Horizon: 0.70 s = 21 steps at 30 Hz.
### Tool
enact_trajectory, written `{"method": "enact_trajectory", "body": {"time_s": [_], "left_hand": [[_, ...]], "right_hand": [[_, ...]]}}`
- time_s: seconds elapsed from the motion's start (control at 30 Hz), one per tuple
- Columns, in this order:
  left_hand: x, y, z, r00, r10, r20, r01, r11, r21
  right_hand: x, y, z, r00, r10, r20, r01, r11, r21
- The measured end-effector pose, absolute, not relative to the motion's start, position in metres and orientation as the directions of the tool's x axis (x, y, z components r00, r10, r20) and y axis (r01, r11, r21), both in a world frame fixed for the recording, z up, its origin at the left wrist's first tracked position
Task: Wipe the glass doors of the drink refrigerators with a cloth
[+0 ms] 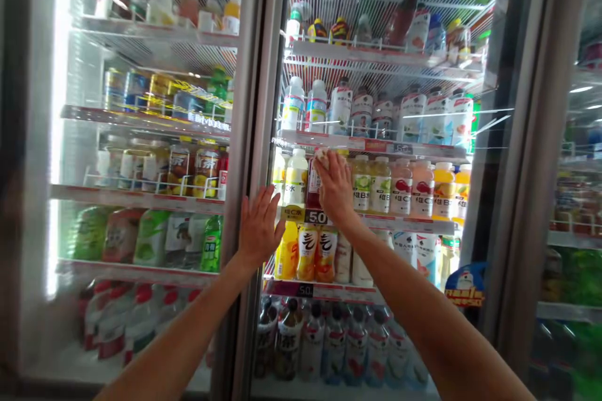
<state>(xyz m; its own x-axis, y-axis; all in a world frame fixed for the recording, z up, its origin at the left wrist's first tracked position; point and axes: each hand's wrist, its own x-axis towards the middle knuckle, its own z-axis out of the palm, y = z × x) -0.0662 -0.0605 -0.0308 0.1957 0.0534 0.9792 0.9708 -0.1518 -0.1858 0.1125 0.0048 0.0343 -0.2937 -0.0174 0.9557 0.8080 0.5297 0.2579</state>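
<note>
My left hand (pixel 258 225) lies with its fingers stretched out against the metal door frame (pixel 269 75) of a drinks cooler, near the edge of the glass. It holds nothing. Higher and to the right, my right hand (pixel 335 191) presses a crumpled whitish cloth (pixel 322 158) against the glass door, its fingers bent over it; most of the cloth is hidden under the hand. Behind the glass at that height stands a row of bottles, among them a pale yellow bottle (pixel 296 174) and a pink one (pixel 401 187).
A second glass-fronted section with shelves of bottles (pixel 183 238) is on the left. Dark-capped bottles (pixel 335 341) fill the lowest right shelf. A blue sticker (pixel 465 284) is on the right door's glass. Another metal upright (pixel 531 169) stands at the right, with more shelves beyond.
</note>
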Motion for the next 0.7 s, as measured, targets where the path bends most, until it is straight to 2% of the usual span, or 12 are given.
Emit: {"method": "enact_trajectory", "body": {"time_s": [0.07, 0.13, 0.17, 0.23, 0.33, 0.37, 0.43, 0.5, 0.57, 0.63, 0.7], "left_hand": [[-0.075, -0.064, -0.031, 0.161, 0.054, 0.985, 0.978, -0.145, -0.152], [-0.084, -0.067, -0.033, 0.148, 0.060, 0.987, 0.982, -0.131, -0.139], [-0.088, -0.068, -0.033, 0.148, 0.064, 0.987, 0.983, -0.123, -0.140], [-0.095, -0.071, -0.034, 0.146, 0.074, 0.986, 0.985, -0.104, -0.138], [-0.100, -0.074, -0.034, 0.132, 0.082, 0.988, 0.989, -0.079, -0.125], [-0.101, -0.075, -0.034, 0.129, 0.081, 0.988, 0.990, -0.076, -0.123], [-0.101, -0.076, -0.034, 0.131, 0.079, 0.988, 0.989, -0.081, -0.125], [-0.101, -0.076, -0.034, 0.142, 0.078, 0.987, 0.986, -0.094, -0.135], [-0.098, -0.075, -0.036, 0.153, 0.081, 0.985, 0.983, -0.112, -0.144], [-0.094, -0.073, -0.038, 0.164, 0.087, 0.983, 0.980, -0.127, -0.152], [-0.086, -0.072, -0.041, 0.179, 0.098, 0.979, 0.977, -0.135, -0.165]], "right_hand": [[0.097, 0.002, 0.025, -0.486, -0.049, 0.873, 0.719, 0.545, 0.431], [0.084, -0.002, 0.013, -0.710, -0.111, 0.695, 0.532, 0.562, 0.633], [0.079, -0.004, 0.010, -0.761, -0.129, 0.635, 0.469, 0.567, 0.677], [0.071, -0.005, 0.016, -0.724, -0.102, 0.682, 0.513, 0.582, 0.631], [0.061, -0.005, 0.033, -0.503, 0.010, 0.864, 0.700, 0.591, 0.400], [0.059, -0.005, 0.033, -0.492, 0.024, 0.870, 0.706, 0.596, 0.383], [0.059, -0.005, 0.023, -0.613, -0.005, 0.790, 0.622, 0.614, 0.486], [0.065, -0.006, 0.006, -0.785, -0.085, 0.614, 0.440, 0.621, 0.648], [0.079, -0.005, -0.005, -0.851, -0.137, 0.506, 0.336, 0.599, 0.727], [0.098, -0.003, -0.005, -0.771, -0.114, 0.627, 0.467, 0.567, 0.678], [0.118, 0.000, -0.004, -0.569, -0.075, 0.819, 0.674, 0.529, 0.516]]}}
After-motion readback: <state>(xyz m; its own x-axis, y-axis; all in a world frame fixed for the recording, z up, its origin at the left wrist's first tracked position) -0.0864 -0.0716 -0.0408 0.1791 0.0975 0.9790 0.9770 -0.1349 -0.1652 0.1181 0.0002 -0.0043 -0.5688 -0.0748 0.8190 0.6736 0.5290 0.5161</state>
